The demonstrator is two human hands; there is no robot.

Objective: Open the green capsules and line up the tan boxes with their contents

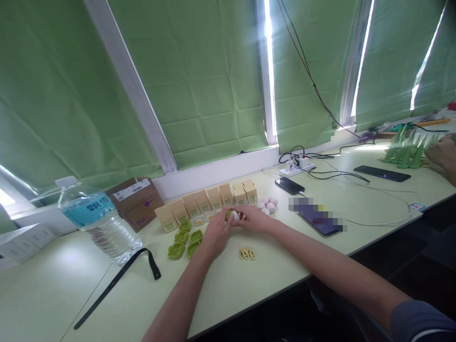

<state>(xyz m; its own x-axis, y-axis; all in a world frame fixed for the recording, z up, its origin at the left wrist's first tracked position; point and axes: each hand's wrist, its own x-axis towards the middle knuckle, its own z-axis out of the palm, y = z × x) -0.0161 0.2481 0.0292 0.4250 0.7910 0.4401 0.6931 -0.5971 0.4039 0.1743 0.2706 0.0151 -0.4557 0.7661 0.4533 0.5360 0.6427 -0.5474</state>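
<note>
My left hand (214, 232) and my right hand (253, 218) meet over the pale table (71, 285), fingers pinched together on one small piece (232, 215) that is green on one side and whitish on the other. Behind them runs a row of several small tan boxes (208, 199) with green labels. To the left of my left hand lie several green plastic shells (185, 240). A few pinkish round pieces (268, 204) sit beside my right hand. Yellow rubber bands (247, 253) lie in front of the hands.
A water bottle (96, 218) lies at the left, with a brown carton (135, 202) behind it and a black strap (117, 280) in front. Phones (289, 185) (382, 173), cables and a power strip (297, 167) are at the right. Another person's hand (443, 156) rests by green pieces (406, 152).
</note>
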